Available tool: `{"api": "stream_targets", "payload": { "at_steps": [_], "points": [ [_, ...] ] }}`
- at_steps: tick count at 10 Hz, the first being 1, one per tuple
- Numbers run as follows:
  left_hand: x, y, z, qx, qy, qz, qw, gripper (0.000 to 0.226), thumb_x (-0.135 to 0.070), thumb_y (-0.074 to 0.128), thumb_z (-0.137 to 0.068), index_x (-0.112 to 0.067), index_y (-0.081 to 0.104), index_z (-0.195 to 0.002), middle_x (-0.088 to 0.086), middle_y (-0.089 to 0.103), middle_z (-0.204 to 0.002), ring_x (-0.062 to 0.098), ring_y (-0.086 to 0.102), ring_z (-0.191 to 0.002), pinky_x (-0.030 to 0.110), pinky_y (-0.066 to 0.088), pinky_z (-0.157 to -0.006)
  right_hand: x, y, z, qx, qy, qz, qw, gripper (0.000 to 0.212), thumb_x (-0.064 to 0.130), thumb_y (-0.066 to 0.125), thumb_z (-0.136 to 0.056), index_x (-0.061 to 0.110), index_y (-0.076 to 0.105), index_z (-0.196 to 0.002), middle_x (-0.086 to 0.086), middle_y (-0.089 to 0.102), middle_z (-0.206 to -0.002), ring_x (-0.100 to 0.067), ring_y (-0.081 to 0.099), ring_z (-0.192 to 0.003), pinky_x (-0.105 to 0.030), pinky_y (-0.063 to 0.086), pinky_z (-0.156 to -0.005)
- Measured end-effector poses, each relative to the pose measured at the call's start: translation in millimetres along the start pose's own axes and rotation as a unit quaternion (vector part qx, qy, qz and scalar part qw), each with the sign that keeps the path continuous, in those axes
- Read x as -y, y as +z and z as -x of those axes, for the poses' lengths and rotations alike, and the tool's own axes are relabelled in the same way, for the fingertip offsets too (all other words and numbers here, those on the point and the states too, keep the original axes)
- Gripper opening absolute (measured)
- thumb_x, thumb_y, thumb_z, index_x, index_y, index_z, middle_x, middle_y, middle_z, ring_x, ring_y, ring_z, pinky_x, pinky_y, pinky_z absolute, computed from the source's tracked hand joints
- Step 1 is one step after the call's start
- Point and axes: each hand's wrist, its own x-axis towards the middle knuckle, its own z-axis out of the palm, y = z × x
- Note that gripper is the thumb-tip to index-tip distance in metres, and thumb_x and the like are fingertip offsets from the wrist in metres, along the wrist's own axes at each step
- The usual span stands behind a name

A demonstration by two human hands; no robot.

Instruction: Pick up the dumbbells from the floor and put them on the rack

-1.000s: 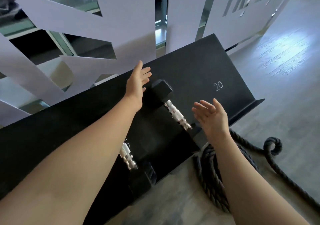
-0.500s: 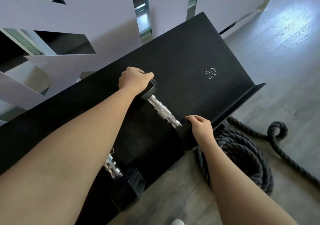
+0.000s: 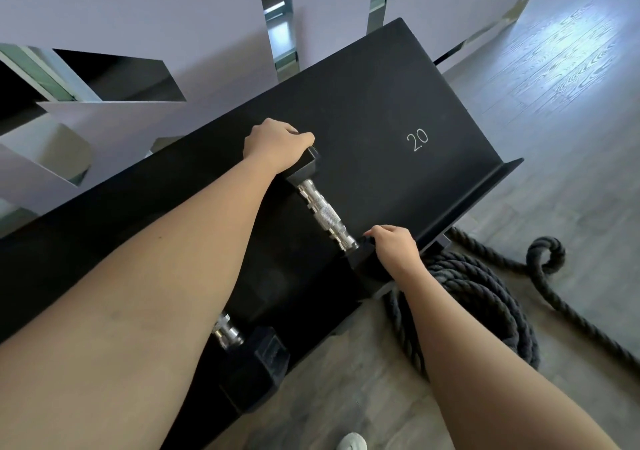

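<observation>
A black dumbbell (image 3: 325,212) lies on the sloped black rack (image 3: 381,103), its knurled chrome handle bare between two dark end weights; the left hand (image 3: 273,145) is curled down over the far weight, fingers wrapped around its top edge, while the right hand (image 3: 394,247) is closed on the near weight at the rack's lower lip. A white "20" (image 3: 417,141) is printed on the rack to the right of the dumbbell — apart from both hands. A second dumbbell (image 3: 249,349) rests lower left on the same rack, partly hidden by the left forearm; only a piece of its handle and one weight show. Beside the rack's right end, a coil of thick dark rope (image 3: 485,297) lies on the grey wood floor (image 3: 571,103); a white shoe tip (image 3: 351,442) shows at the bottom edge.
</observation>
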Motion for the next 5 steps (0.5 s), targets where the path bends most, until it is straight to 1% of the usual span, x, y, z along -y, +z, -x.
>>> {"api": "stream_targets", "payload": {
  "at_steps": [1, 2, 3, 4, 5],
  "points": [
    [0.0, 0.2, 0.4, 0.002, 0.002, -0.007, 1.000, 0.037, -0.045, 0.057, -0.090, -0.021, 0.068, -0.117, 0.002, 0.064, -0.121, 0.017, 0.052, -0.103, 0.030, 0.039, -0.079, -1.8, 3.4, 0.6, -0.010, 0.005, -0.007, 1.000, 0.031, 0.023, 0.046, -0.090, 0.024, 0.077, -0.087, -0.006, 0.073, -0.096, -0.023, 0.062, -0.090, -0.033, 0.046, -0.075],
    [1.1, -0.7, -1.5, 0.014, 0.005, -0.017, 1.000, 0.041, -0.048, 0.056, -0.091, -0.022, 0.066, -0.121, 0.002, 0.063, -0.124, 0.016, 0.050, -0.103, 0.030, 0.039, -0.080, -1.2, 2.5, 1.5, -0.014, 0.008, -0.010, 1.000, 0.032, 0.022, 0.045, -0.091, 0.025, 0.077, -0.087, -0.006, 0.072, -0.095, -0.022, 0.060, -0.088, -0.032, 0.045, -0.072],
    [2.7, -8.0, 3.7, 0.057, 0.008, 0.029, 0.998, 0.048, -0.052, 0.057, -0.092, -0.019, 0.062, -0.127, 0.001, 0.059, -0.128, 0.019, 0.051, -0.116, 0.029, 0.039, -0.084, 6.7, -2.6, 3.9, 0.004, 0.011, -0.014, 1.000, 0.025, 0.022, 0.052, -0.088, 0.022, 0.077, -0.083, -0.005, 0.074, -0.095, -0.025, 0.065, -0.093, -0.030, 0.050, -0.070],
    [8.6, -13.5, 14.1, 0.033, -0.011, 0.150, 0.988, 0.038, -0.045, 0.059, -0.093, -0.017, 0.067, -0.117, -0.005, 0.061, -0.109, 0.010, 0.052, -0.103, 0.023, 0.040, -0.080, 21.3, -5.0, 4.4, 0.011, 0.000, -0.084, 0.996, 0.017, 0.024, 0.062, -0.076, 0.018, 0.077, -0.079, -0.003, 0.077, -0.090, -0.025, 0.072, -0.091, -0.041, 0.058, -0.088],
    [12.1, -19.7, 35.9, -0.023, -0.019, 0.231, 0.973, 0.029, -0.041, 0.061, -0.093, -0.018, 0.070, -0.109, -0.011, 0.064, -0.101, 0.005, 0.057, -0.098, 0.024, 0.043, -0.086, 61.4, -8.7, 13.3, 0.024, -0.035, -0.162, 0.986, 0.015, 0.011, 0.059, -0.086, 0.013, 0.074, -0.083, -0.006, 0.075, -0.092, -0.021, 0.070, -0.082, -0.033, 0.055, -0.085]
  ]
}}
